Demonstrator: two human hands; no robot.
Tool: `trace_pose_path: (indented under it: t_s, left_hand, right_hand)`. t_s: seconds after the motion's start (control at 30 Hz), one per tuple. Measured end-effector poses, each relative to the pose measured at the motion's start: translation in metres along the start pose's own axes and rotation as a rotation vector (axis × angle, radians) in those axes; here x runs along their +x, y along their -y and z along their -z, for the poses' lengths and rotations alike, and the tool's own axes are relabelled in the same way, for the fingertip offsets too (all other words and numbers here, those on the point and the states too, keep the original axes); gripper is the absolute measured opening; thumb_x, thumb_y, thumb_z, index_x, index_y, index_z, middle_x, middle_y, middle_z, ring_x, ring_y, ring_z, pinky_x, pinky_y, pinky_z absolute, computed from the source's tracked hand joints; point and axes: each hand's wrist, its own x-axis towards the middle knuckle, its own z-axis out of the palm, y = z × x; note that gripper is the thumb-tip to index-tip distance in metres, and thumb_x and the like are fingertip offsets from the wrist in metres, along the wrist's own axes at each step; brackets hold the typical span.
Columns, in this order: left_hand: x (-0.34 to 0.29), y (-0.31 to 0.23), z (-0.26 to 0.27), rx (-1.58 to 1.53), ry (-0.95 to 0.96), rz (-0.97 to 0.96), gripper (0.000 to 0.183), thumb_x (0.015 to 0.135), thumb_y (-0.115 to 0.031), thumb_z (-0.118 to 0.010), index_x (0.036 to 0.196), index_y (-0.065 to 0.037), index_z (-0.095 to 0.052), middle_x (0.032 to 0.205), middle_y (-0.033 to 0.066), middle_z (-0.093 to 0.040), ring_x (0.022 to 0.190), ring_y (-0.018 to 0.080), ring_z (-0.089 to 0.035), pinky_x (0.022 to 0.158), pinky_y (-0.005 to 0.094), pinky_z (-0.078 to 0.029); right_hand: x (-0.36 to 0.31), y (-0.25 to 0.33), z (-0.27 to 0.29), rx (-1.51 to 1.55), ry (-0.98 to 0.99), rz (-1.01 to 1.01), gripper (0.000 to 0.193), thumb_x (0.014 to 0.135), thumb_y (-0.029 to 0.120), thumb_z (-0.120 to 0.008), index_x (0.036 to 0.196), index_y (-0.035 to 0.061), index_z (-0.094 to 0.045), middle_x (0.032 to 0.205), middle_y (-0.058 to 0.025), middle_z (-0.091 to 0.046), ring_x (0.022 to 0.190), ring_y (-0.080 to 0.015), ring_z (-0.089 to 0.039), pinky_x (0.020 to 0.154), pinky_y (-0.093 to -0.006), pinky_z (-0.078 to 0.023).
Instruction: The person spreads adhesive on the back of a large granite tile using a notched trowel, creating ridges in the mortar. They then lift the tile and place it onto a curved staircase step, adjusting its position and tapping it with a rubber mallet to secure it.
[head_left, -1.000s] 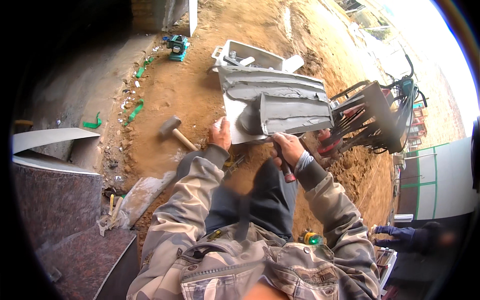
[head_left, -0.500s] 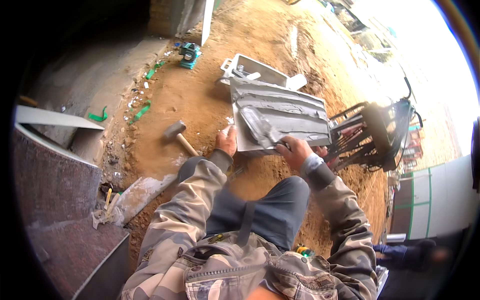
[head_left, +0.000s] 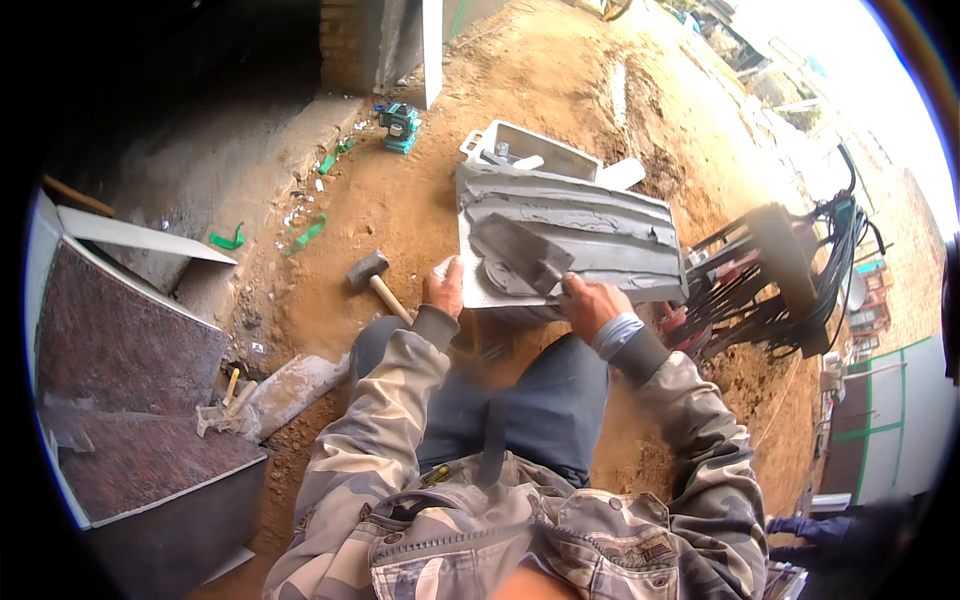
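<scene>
reddish-brown stone slabs (head_left: pixel 135 335) are seen stacked at nine o'clock from the left hand (head_left: pixel 443 287), well apart from it, while a club hammer (head_left: pixel 368 270) is left on sandy ground (head_left: pixel 345 220) nearer by in the same direction. a teal laser level (head_left: pixel 400 130) is stood between eleven and twelve o'clock. the left hand itself is held with curled fingers at the lower left corner of a pale tile (head_left: pixel 478 288); whether the edge is gripped or merely steadied cannot be told. the tile is spread with grey mortar (head_left: pixel 610 222), ridged lengthwise, and a bare strip is left showing along its left edge.

over that left part a trowel (head_left: pixel 520 255) is held, its blade pointed toward ten o'clock. half a second ago the blade was tilted more steeply toward eleven; it has since been swung flatter across the coat, so the mortar is judged to be under working at that end. by the right hand (head_left: pixel 597 308), closed around the mostly hidden handle, the trowel is gripped; the tile is placed at eleven o'clock from that hand, just beside it. farther right, a cable-draped machine (head_left: pixel 785 250) is parked between two and three o'clock.
</scene>
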Motion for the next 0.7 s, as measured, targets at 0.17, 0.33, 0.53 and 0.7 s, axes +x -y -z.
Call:
trace_pose_path:
  t_s: [0.17, 0.33, 0.53, 0.7]
  left_hand:
    - [-0.004, -0.004, -0.001, -0.053, -0.036, 0.043, 0.028, 0.102, -0.026, -0.055, 0.083, -0.007, -0.062, 0.067, -0.0107, -0.04, 0.062, 0.0027, -0.033, 0.054, 0.0237, -0.027]
    - [-0.005, -0.014, 0.0, -0.036, -0.073, 0.05, 0.025, 0.101, -0.024, -0.056, 0.085, -0.006, -0.064, 0.072, -0.01, -0.043, 0.066, 0.0034, -0.035, 0.057, 0.0236, -0.029]
    - [-0.012, -0.031, -0.015, -0.019, -0.086, 0.04, 0.023, 0.101, -0.021, -0.053, 0.085, -0.006, -0.061, 0.075, -0.0087, -0.045, 0.07, 0.0041, -0.036, 0.059, 0.0245, -0.031]
    - [-0.019, -0.037, -0.011, 0.003, -0.073, 0.076, 0.024, 0.101, -0.021, -0.053, 0.089, -0.003, -0.063, 0.077, -0.0081, -0.049, 0.068, 0.0043, -0.04, 0.06, 0.0241, -0.033]
  right_hand:
    - [-0.022, -0.07, -0.004, -0.016, 0.016, -0.17, 0.021, 0.093, 0.025, -0.057, 0.097, 0.0041, -0.059, 0.078, -0.0273, -0.067, 0.076, -0.0465, -0.067, 0.07, -0.0546, -0.054]
    - [-0.048, -0.144, 0.0, -0.126, 0.037, -0.356, 0.027, 0.092, 0.03, -0.06, 0.105, 0.0058, -0.062, 0.081, -0.0258, -0.068, 0.081, -0.0458, -0.068, 0.075, -0.0522, -0.054]
    - [-0.076, -0.203, -0.012, 0.283, 0.003, -0.538, 0.031, 0.094, 0.028, -0.063, 0.103, -0.0008, -0.067, 0.069, -0.0169, -0.065, 0.065, -0.0305, -0.067, 0.066, -0.0417, -0.056]
    - [-0.045, -0.11, 0.035, 0.833, 0.288, -0.348, 0.034, 0.097, 0.032, -0.062, 0.104, -0.0011, -0.069, 0.068, -0.0118, -0.067, 0.057, -0.0225, -0.064, 0.055, -0.0347, -0.049]
